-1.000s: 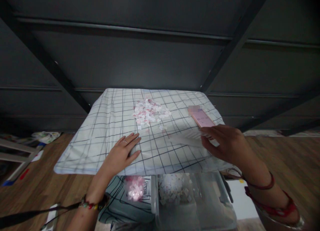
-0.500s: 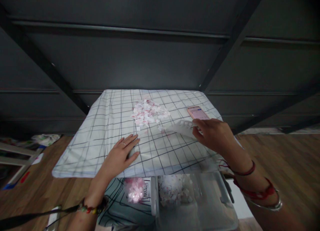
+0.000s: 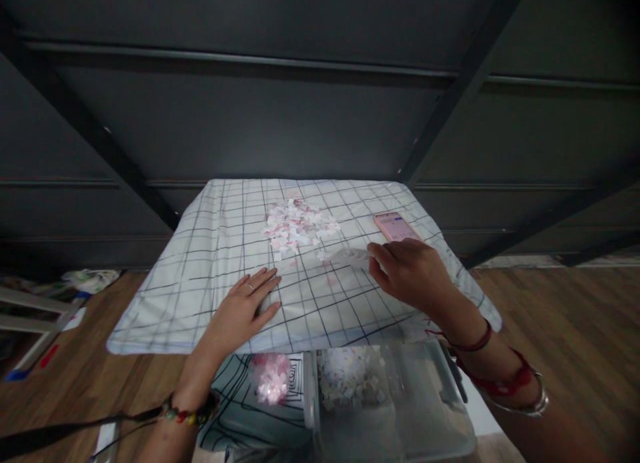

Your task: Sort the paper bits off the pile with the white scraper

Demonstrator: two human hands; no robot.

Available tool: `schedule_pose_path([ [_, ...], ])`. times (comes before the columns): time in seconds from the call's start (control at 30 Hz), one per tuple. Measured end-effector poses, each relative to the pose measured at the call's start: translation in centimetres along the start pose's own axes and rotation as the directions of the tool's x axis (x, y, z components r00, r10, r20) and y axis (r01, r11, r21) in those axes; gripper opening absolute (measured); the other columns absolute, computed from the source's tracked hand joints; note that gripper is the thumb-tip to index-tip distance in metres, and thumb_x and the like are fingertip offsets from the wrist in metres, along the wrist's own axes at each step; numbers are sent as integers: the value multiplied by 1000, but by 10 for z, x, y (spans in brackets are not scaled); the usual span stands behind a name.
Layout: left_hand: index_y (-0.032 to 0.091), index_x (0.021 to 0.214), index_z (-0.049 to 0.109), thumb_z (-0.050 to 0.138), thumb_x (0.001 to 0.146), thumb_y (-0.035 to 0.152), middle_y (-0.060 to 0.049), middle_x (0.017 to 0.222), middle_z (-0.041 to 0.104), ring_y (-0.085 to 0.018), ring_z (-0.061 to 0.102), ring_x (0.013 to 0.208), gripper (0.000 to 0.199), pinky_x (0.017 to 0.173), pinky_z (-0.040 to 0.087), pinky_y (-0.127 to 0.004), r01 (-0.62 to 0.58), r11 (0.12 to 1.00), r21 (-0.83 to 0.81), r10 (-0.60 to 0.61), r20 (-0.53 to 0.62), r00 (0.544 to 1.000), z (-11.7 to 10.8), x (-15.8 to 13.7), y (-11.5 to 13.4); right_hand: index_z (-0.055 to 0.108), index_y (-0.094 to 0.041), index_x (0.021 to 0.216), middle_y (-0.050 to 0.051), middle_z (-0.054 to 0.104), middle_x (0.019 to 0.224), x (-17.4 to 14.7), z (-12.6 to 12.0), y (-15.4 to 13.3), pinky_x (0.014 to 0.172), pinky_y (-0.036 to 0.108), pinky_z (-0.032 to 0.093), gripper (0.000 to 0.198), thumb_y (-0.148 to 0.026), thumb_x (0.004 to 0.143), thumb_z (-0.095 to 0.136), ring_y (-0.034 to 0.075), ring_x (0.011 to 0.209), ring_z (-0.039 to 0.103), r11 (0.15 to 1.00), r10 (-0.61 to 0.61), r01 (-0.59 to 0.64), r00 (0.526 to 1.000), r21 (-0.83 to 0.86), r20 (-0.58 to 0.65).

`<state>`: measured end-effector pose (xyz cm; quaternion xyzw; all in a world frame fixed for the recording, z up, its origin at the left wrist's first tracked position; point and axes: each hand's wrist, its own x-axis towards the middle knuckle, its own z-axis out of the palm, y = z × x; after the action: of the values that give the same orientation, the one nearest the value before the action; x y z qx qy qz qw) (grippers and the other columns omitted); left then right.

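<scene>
My left hand (image 3: 241, 309) lies flat on the checked cloth (image 3: 195, 296), fingers stretched out and a ring on one finger. Beyond its fingertips is a loose heap of small white and pink paper scraps (image 3: 295, 224). My right hand (image 3: 407, 269) pinches one end of a thin, whitish flat piece (image 3: 353, 256), whose kind is too blurred to make out. The free end of that piece points left, toward a few scraps at the heap's near side. Just behind the right hand rests a phone (image 3: 395, 226) with a pink edge and its screen lit.
Below the table's front edge stands a clear plastic box (image 3: 415, 409) with paper scraps (image 3: 350, 376) in its left part. Beside it is a clear bag of pink and white bits (image 3: 271, 377). Dark panels (image 3: 280, 116) rise behind the table.
My right hand has moved left and slightly nearer the heap, carrying the whitish piece with it. The left hand stays in place.
</scene>
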<state>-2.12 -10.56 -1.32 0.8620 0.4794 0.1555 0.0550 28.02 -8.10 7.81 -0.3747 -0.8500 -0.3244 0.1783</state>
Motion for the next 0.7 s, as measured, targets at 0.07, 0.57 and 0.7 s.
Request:
schedule_pose_path([
  [0.07, 19, 128, 46, 38, 92, 42, -10, 136, 46, -27, 40, 126, 44, 102, 33, -53, 0, 1000, -5, 0, -5, 1000, 0, 0, 0, 59, -16, 67, -1, 52, 47, 1, 1, -1, 53, 27, 28, 20, -14, 79, 43, 11, 47, 41, 999, -38, 38, 999, 16, -3],
  [0.57, 20, 127, 47, 41, 91, 40, -10, 136, 46, -27, 39, 127, 42, 103, 32, -52, -4, 1000, -31, 4, -9, 1000, -1, 0, 0, 59, -14, 71, -1, 54, 52, 1, 8, -9, 53, 27, 32, 18, -12, 81, 44, 11, 51, 43, 976, -128, 134, 991, 174, -43],
  [0.7, 18, 127, 48, 40, 91, 40, -11, 135, 46, -29, 40, 126, 43, 102, 33, -54, -9, 999, -33, 8, -8, 1000, -1, 0, 0, 59, -14, 75, -2, 55, 53, 1, 1, -13, 56, 26, 35, 16, -13, 81, 44, 11, 53, 47, 952, -182, 197, 979, 234, -87],
])
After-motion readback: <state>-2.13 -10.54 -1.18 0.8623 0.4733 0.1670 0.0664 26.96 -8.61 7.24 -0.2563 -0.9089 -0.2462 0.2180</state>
